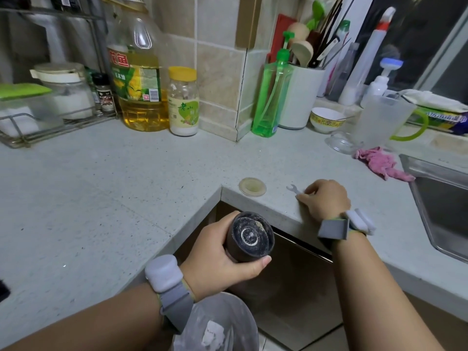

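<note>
The dark grinder (249,236) sits in the left hand (222,259), whose fingers are curled tightly around its body, in the air in front of the speckled surface (126,186). The right hand (325,198) rests on the surface edge, and its bent fingers pinch the small white wrench (292,189), near a round cream lid (252,186). A sink (443,198) and a pink cloth (382,164) are at the right, and an oil bottle (138,79) stands by the tiled wall.
</note>
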`<state>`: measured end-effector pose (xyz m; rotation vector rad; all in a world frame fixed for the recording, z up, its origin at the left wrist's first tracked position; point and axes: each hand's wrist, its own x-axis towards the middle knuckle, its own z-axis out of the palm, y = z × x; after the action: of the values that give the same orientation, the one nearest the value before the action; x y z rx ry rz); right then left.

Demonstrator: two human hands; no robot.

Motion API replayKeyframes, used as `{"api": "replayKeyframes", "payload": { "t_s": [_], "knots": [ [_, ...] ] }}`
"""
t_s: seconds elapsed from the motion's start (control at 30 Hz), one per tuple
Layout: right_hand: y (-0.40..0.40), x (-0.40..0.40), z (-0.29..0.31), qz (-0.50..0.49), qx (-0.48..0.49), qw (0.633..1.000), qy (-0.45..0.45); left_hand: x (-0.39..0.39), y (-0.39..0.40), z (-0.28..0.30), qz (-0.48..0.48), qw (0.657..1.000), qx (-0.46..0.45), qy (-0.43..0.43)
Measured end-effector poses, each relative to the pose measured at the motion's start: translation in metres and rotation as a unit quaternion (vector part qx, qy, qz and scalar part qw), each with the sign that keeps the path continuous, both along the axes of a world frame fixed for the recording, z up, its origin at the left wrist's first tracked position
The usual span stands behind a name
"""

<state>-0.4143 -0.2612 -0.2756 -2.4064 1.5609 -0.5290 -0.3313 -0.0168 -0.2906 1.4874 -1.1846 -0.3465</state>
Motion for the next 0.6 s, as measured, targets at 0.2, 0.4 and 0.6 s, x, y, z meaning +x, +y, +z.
{"api": "replayKeyframes", "payload": {
  "t_s": [0.2, 0.4, 0.6],
  "knots": [
    [-0.009, 0.002, 0.008, 0.042, 0.103, 0.994, 0.018, 0.0, -0.001, -0.002, 0.014, 1.0, 0.0, 0.0],
    [-0.007, 0.003, 0.009, 0.061, 0.103, 0.991, 0.054, 0.002, -0.002, -0.005, 0.033, 0.999, -0.007, 0.037],
    [0.012, -0.009, 0.017, 0.114, 0.082, 0.982, -0.124, 0.003, -0.003, -0.006, 0.04, 0.997, -0.016, 0.069]
  ]
}}
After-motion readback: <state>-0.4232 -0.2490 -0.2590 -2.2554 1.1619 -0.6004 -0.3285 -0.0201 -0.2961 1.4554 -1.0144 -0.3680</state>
